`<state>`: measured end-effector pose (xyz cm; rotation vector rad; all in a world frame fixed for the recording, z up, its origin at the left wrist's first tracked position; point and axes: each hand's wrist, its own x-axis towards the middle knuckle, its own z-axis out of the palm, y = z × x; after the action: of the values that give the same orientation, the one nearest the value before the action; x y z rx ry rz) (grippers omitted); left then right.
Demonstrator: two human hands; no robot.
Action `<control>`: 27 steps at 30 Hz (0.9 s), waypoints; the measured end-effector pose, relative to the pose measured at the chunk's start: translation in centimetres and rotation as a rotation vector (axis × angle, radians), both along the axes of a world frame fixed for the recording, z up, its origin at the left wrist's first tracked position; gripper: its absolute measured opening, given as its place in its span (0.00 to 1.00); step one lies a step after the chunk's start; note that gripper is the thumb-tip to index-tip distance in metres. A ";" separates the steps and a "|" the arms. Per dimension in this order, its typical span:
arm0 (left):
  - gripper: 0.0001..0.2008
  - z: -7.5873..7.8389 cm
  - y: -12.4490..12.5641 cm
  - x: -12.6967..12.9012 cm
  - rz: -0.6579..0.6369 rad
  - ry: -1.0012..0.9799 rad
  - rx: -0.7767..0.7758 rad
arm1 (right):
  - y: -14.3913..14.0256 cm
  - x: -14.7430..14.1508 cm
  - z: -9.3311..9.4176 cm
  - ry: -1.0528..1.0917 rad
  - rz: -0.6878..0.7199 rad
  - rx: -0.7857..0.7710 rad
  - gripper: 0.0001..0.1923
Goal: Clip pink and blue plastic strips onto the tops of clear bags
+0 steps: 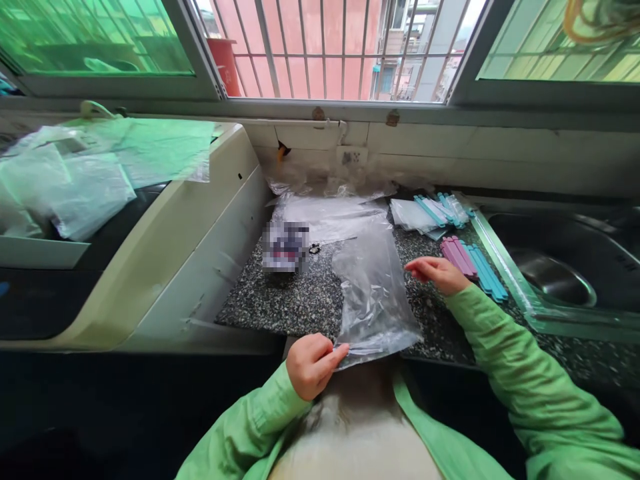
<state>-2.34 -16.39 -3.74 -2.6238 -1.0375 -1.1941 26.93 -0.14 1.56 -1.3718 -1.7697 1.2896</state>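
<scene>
A clear plastic bag (pixel 373 287) lies flat on the speckled counter, its near edge at the counter's front. My left hand (pixel 311 365) is closed on the bag's near left corner, thumb and fingers pinching it. Just to the right of the bag hovers my right hand (pixel 437 273), fingers loosely stretched to the left, with nothing visible in them. Beside it lie a bundle of pink sealing clips (pixel 459 257) and a bundle of blue sealing clips (pixel 485 272). Behind these are white packets (pixel 416 217) with more blue clips (pixel 440 208) on top.
More clear plastic sheets (pixel 330 212) are spread toward the wall. A small blurred-out item (pixel 286 248) sits left of the bag, near a little black ring (pixel 315 249). A large beige machine (pixel 200 253) holding plastic bags (pixel 90 187) stands left; a metal sink (pixel 555 277) is right.
</scene>
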 end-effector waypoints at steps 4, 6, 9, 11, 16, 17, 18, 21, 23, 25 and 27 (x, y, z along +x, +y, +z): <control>0.13 1.1 -0.2 1.1 0.003 0.056 0.053 | 3.2 -2.4 1.3 0.213 -0.139 -0.038 0.34; 0.12 1.4 -0.5 1.4 0.014 0.068 0.064 | 4.4 -3.7 1.5 0.188 -0.129 -0.023 0.31; 0.12 1.4 -1.0 1.7 0.048 0.072 0.062 | 5.6 -5.5 1.0 0.190 -0.084 0.009 0.26; 0.11 1.1 -1.5 1.8 0.075 0.078 0.061 | 5.9 -6.1 0.3 0.231 -0.104 0.047 0.24; 0.12 -0.5 -2.9 1.2 0.086 0.096 0.036 | 6.3 -5.6 -1.1 0.276 -0.158 0.048 0.23; 0.13 -0.7 -2.9 1.0 0.072 0.082 0.009 | 6.3 -5.4 -1.1 0.275 -0.148 0.033 0.23; 0.14 -0.7 -2.7 0.6 0.060 0.055 -0.028 | 6.3 -5.2 -1.1 0.273 -0.132 0.020 0.23; 0.16 0.2 -0.4 -0.4 0.069 -0.110 -0.160 | 6.0 -4.9 -0.9 0.286 -0.074 0.023 0.23; 0.14 1.4 2.9 -0.9 0.109 -0.263 -0.227 | 5.7 -5.0 -0.6 0.296 -0.033 0.057 0.23; 0.11 2.5 6.9 -0.9 0.184 -0.449 -0.325 | 5.3 -5.0 -0.4 0.298 0.013 0.095 0.23; 0.10 3.2 10.9 -0.7 0.289 -0.629 -0.523 | 5.1 -4.9 -0.3 0.303 0.051 0.119 0.22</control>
<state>-3.02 -5.52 -0.53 -2.2979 -1.9915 -1.9380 22.03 4.95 1.27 -1.0122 -1.6514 1.3184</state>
